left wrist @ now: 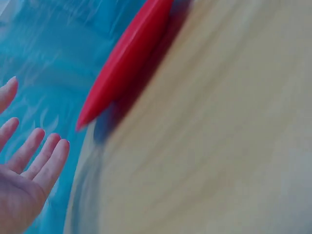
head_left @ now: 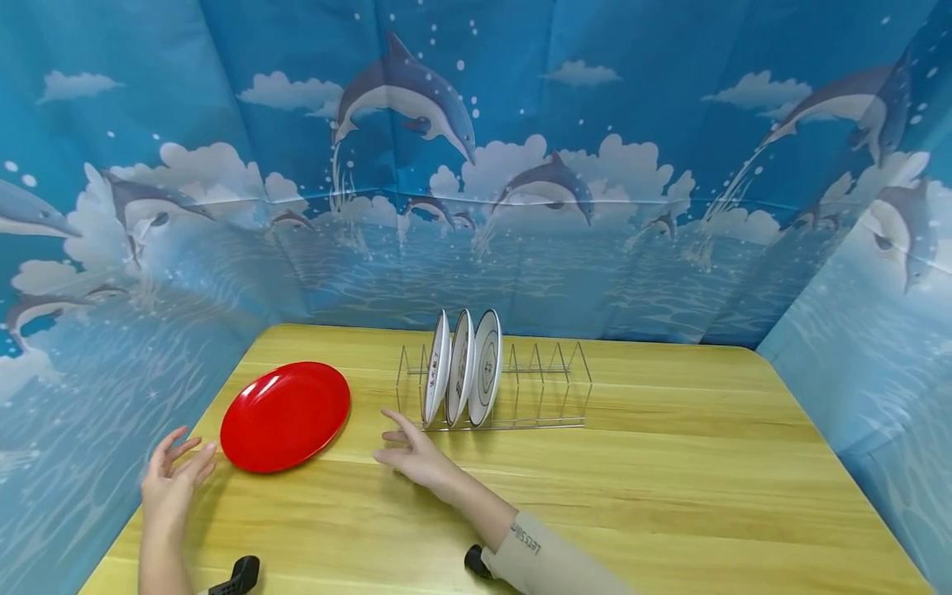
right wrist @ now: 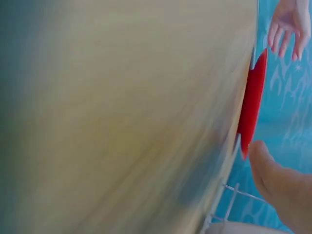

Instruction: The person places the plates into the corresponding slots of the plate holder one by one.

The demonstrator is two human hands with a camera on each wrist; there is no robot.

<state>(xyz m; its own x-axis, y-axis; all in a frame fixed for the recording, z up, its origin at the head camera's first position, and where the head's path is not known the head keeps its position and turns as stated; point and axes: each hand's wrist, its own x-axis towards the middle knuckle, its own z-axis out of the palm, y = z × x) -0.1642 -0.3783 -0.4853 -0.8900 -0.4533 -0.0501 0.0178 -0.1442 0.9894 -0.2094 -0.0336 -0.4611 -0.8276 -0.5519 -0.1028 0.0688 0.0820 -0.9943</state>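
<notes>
A red plate (head_left: 286, 416) lies flat on the wooden table (head_left: 669, 479) at the left. My left hand (head_left: 173, 479) hovers open just left of the plate, fingers spread, holding nothing; the left wrist view shows that left hand (left wrist: 27, 165) beside the red plate (left wrist: 127, 58). My right hand (head_left: 411, 456) is open above the table between the plate and a wire dish rack (head_left: 513, 397), fingers straight. Three white plates (head_left: 463, 376) stand upright in the rack's left slots. In the right wrist view the red plate (right wrist: 252, 105) shows edge-on near my thumb (right wrist: 275, 180).
The rack's right slots hold nothing. Blue dolphin-print backdrop walls (head_left: 111, 273) close in the table on the left, back and right. Black wrist mounts (head_left: 240, 576) show at the near edge.
</notes>
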